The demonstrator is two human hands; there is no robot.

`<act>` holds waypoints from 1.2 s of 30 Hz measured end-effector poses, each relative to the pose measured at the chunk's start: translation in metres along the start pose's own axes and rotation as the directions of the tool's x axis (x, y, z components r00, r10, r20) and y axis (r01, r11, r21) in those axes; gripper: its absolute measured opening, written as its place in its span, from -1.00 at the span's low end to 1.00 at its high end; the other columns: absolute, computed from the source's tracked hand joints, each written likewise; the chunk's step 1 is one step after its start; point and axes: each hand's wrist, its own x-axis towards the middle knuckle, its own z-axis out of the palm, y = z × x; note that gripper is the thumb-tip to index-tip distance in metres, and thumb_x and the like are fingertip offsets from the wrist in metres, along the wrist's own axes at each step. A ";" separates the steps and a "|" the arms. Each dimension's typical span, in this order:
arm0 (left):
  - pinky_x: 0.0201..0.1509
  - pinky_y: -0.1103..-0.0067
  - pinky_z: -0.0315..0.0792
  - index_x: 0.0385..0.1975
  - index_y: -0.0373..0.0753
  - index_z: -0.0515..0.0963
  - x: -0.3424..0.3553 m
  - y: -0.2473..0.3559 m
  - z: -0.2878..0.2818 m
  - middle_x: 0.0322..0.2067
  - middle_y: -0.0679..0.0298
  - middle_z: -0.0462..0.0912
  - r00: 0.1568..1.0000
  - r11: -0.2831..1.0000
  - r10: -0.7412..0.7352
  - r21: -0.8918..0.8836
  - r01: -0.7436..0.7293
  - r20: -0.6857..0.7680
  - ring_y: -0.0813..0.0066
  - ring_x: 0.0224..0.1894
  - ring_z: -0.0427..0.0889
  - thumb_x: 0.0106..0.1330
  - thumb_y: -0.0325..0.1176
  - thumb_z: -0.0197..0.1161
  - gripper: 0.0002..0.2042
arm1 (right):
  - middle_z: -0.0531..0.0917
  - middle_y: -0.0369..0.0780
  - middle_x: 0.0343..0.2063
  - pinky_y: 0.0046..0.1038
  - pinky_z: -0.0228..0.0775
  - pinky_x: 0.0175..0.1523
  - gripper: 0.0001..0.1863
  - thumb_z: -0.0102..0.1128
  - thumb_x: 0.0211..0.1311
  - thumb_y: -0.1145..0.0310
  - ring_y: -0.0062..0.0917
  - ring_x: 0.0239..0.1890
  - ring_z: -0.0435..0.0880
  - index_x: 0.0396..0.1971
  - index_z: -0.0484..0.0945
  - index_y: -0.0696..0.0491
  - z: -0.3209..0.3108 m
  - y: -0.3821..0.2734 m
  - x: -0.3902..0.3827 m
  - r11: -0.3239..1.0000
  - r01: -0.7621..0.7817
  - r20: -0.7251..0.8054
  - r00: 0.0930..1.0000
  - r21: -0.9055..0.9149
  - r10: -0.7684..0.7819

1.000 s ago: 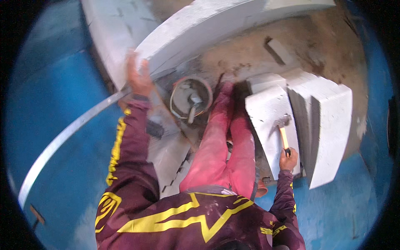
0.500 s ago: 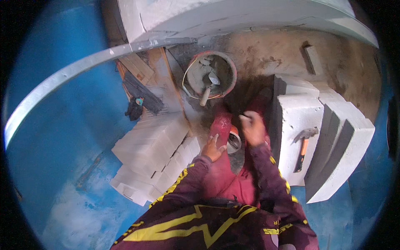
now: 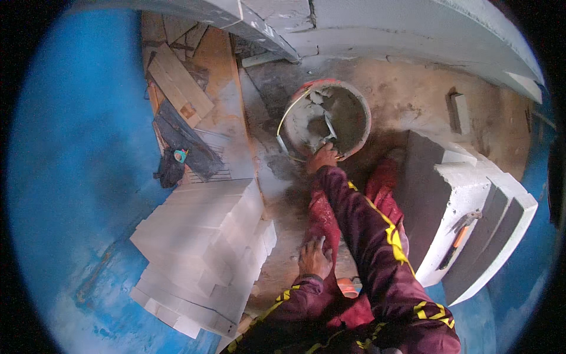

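My right hand reaches to the near rim of a round bucket, its fingers closed round the handle of a trowel. The handle itself is hidden under the hand, while the metal blade shows inside the bucket. Grey, wet-looking mortar lies in the bucket, with lumps toward its far side. My left hand rests on my left trouser leg, fingers spread, holding nothing. Between my legs, a small orange container is partly covered by my right arm.
White blocks are stacked at the left. More blocks stand at the right, with a hammer lying on one. Wooden boards and a dark sheet lie at the far left. A pale wall curves along the back.
My right hand has moved forward from between my knees to the bucket and taken hold of the trowel's handle. My left hand stays on my leg. The whole view has shifted.
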 end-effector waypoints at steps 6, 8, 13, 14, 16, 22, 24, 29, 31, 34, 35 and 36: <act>0.38 0.25 0.22 0.23 -0.13 0.44 0.004 -0.002 0.006 0.22 0.06 0.48 0.996 0.997 0.050 -0.058 -0.055 -0.079 0.05 0.27 0.40 0.26 -0.20 0.29 -0.48 | 0.43 0.32 0.10 0.08 0.49 0.11 -0.34 0.06 0.31 -0.15 0.25 -0.03 0.60 0.17 0.47 0.11 -0.086 0.107 -0.007 0.912 0.408 0.286 0.881 -0.052 -0.378; 0.38 0.25 0.22 0.23 -0.16 0.44 0.005 0.002 0.009 0.21 0.06 0.49 0.990 0.994 0.063 -0.076 -0.073 -0.126 0.08 0.27 0.41 0.26 -0.20 0.29 -0.48 | 0.51 0.30 0.03 0.05 0.49 0.10 -0.35 0.02 0.36 -0.15 0.23 -0.01 0.60 0.15 0.49 0.13 -0.118 0.136 -0.019 0.952 0.204 0.188 0.950 0.227 -0.248; 0.40 0.24 0.21 0.20 -0.12 0.46 0.004 0.024 0.028 0.20 0.13 0.50 0.994 0.990 -0.023 -0.143 0.008 -0.107 0.04 0.29 0.38 0.24 -0.20 0.31 -0.50 | 0.64 0.21 -0.11 -0.06 0.49 0.07 -0.44 0.00 0.43 -0.07 0.12 -0.03 0.63 0.08 0.51 0.14 -0.188 0.194 -0.064 0.906 0.150 0.085 0.976 0.396 -0.199; 0.40 0.24 0.20 0.20 -0.11 0.46 0.005 0.029 0.032 0.21 0.14 0.50 0.993 0.991 -0.022 -0.136 0.006 -0.116 0.03 0.29 0.37 0.24 -0.19 0.31 -0.50 | 0.67 0.18 -0.14 -0.08 0.49 0.07 -0.46 0.02 0.43 -0.04 0.09 -0.04 0.64 0.08 0.51 0.15 -0.202 0.205 -0.074 0.883 0.153 0.112 0.968 0.444 -0.224; 0.42 0.22 0.19 0.21 -0.10 0.46 0.006 0.038 0.038 0.21 0.16 0.49 0.995 0.994 -0.046 -0.104 0.037 -0.090 -0.01 0.30 0.35 0.25 -0.19 0.30 -0.49 | 0.68 -0.01 -0.34 -0.21 0.52 -0.06 -0.46 0.07 0.39 0.01 -0.23 -0.25 0.70 0.06 0.49 0.21 -0.231 0.226 -0.095 0.825 0.262 0.086 0.933 0.501 -0.349; 0.44 0.19 0.16 0.20 -0.10 0.48 0.007 0.064 0.045 0.24 0.17 0.49 0.993 0.991 -0.089 -0.104 0.081 -0.078 -0.04 0.33 0.31 0.28 -0.12 0.27 -0.52 | 0.63 -0.24 -0.30 -0.44 0.47 -0.14 -0.59 0.14 0.27 0.22 -0.55 -0.34 0.58 0.01 0.53 0.19 -0.307 0.269 -0.127 0.541 -0.189 0.378 0.888 0.819 -0.262; 0.43 0.19 0.18 0.19 -0.10 0.49 0.007 0.073 0.044 0.23 0.17 0.49 0.990 0.991 -0.113 -0.087 0.106 -0.082 -0.04 0.33 0.31 0.28 -0.12 0.27 -0.52 | 0.67 -0.19 -0.15 -0.37 0.48 -0.05 -0.47 0.24 0.16 0.22 -0.45 -0.26 0.63 0.08 0.52 0.23 -0.321 0.265 -0.113 0.758 -0.003 0.344 0.892 0.653 -0.292; 0.39 0.19 0.24 0.18 -0.10 0.50 0.009 0.094 0.040 0.21 0.19 0.51 0.984 0.987 -0.147 -0.080 0.140 -0.099 -0.05 0.32 0.33 0.26 -0.12 0.29 -0.51 | 0.63 0.08 0.01 -0.19 0.43 0.18 -0.38 0.28 0.13 0.09 -0.06 0.07 0.62 0.11 0.50 0.20 -0.329 0.211 -0.025 0.838 0.521 -0.033 0.852 0.163 -0.523; 0.39 0.19 0.25 0.17 -0.10 0.51 0.010 0.101 0.040 0.19 0.20 0.52 0.979 0.982 -0.174 -0.087 0.165 -0.108 -0.05 0.31 0.34 0.26 -0.12 0.29 -0.52 | 0.61 0.09 0.03 -0.13 0.43 0.17 -0.40 0.28 0.19 0.03 0.02 0.08 0.58 0.08 0.52 0.16 -0.325 0.180 0.018 0.691 0.710 -0.204 0.703 0.135 -0.682; 0.38 0.19 0.26 0.16 -0.10 0.52 0.015 0.112 0.041 0.17 0.19 0.53 0.976 0.981 -0.187 -0.076 0.179 -0.114 -0.04 0.29 0.36 0.25 -0.09 0.29 -0.52 | 0.63 0.04 -0.01 -0.08 0.47 0.07 -0.39 0.33 0.21 -0.02 0.05 0.02 0.60 0.09 0.48 0.11 -0.319 0.142 0.074 0.586 0.808 -0.313 0.575 0.069 -0.756; 0.37 0.19 0.27 0.16 -0.10 0.52 0.016 0.115 0.041 0.17 0.19 0.54 0.974 0.979 -0.201 -0.059 0.196 -0.105 -0.03 0.28 0.37 0.24 -0.08 0.29 -0.51 | 0.63 0.04 -0.02 -0.07 0.46 0.07 -0.39 0.31 0.23 -0.04 0.05 0.02 0.59 0.10 0.48 0.09 -0.318 0.133 0.088 0.545 0.835 -0.375 0.532 0.082 -0.759; 0.36 0.18 0.28 0.16 -0.09 0.52 0.018 0.118 0.041 0.17 0.19 0.54 0.971 0.977 -0.214 -0.038 0.211 -0.105 -0.03 0.28 0.37 0.24 -0.07 0.29 -0.51 | 0.63 0.04 -0.01 -0.07 0.45 0.07 -0.40 0.29 0.24 -0.05 0.05 0.02 0.59 0.10 0.48 0.09 -0.318 0.128 0.099 0.628 0.772 -0.277 0.626 0.092 -0.729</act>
